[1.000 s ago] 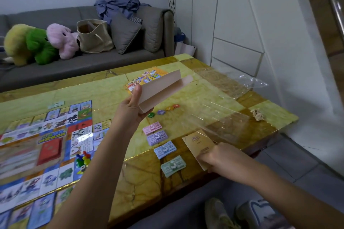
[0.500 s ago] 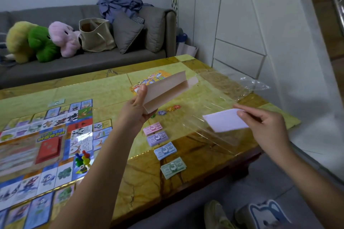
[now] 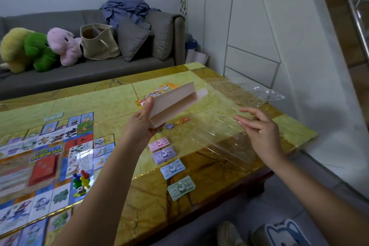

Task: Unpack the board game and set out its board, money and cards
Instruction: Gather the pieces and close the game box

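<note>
The game board [image 3: 50, 156] lies open at the table's left, with a red card deck [image 3: 44, 170] and coloured pawns [image 3: 81, 180] on it. Four money stacks sit in a row right of it: pink [image 3: 159, 143], purple [image 3: 164, 154], blue [image 3: 172, 168] and green [image 3: 181, 187]. My left hand [image 3: 141, 126] grips one end of a pale folded cardboard insert [image 3: 175, 100], held above the table. My right hand [image 3: 259, 130] hovers over a clear plastic tray [image 3: 225, 146] with fingers loosely extended and nothing visible in them.
Small coloured tokens [image 3: 179, 122] lie under the insert. A colourful printed sheet [image 3: 159, 91] lies behind it. Crumpled clear wrap [image 3: 265, 94] hangs over the table's right edge. A grey sofa [image 3: 89, 70] with plush toys stands behind. A white wall runs along the right.
My right hand lifted a tan card from the table's front edge, turned its white side up, and now shows no card. The left hand and insert stayed almost still.
</note>
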